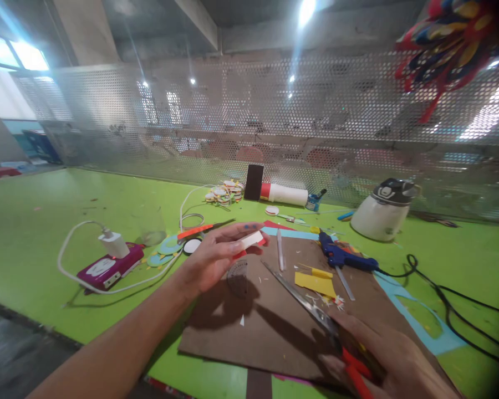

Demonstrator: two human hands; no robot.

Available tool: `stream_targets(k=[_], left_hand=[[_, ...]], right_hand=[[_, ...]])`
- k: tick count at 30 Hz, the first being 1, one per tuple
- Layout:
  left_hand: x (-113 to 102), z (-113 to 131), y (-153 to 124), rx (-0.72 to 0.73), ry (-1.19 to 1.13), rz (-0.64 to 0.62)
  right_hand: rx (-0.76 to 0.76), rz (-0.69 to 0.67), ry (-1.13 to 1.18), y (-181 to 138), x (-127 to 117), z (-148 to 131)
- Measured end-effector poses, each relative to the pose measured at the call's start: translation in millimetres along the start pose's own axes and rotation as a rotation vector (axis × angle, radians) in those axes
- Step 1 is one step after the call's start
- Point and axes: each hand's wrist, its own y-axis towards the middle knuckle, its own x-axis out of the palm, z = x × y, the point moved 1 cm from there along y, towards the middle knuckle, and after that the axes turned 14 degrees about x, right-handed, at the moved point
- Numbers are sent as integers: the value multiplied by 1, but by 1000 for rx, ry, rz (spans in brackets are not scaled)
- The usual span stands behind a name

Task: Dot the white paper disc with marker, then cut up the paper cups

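Left hand (pixel 217 254) pinches white strip (pixel 252 240); right hand (pixel 385 346) grips scissors (pixel 319 316).

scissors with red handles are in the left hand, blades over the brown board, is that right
Wrong hand: the head view shows the scissors in the right hand, not the left hand. Red handles and blades over the brown board are correct.

The protractor (pixel 238 279) lies left of the scissors (pixel 319 313), the glue gun (pixel 345 258) behind them.
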Motion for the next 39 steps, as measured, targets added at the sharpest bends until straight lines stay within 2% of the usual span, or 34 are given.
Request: stream_targets(k=[6, 12, 18, 28, 33, 39], left_hand=[[-7, 3, -1, 10, 104, 72], [1, 10, -3, 1, 132, 59], [13, 15, -3, 10, 126, 30], [12, 11, -3, 43, 242, 16], [11, 3, -1, 120, 242, -38], [10, -5, 1, 145, 302, 36]], right_hand=[[66, 76, -221, 5, 2, 19], [189, -95, -437, 13, 3, 23], [311, -237, -391, 15, -1, 21], [346, -295, -305, 17, -9, 15], [340, -320, -268, 16, -12, 18], [253, -316, -327, 19, -10, 19]])
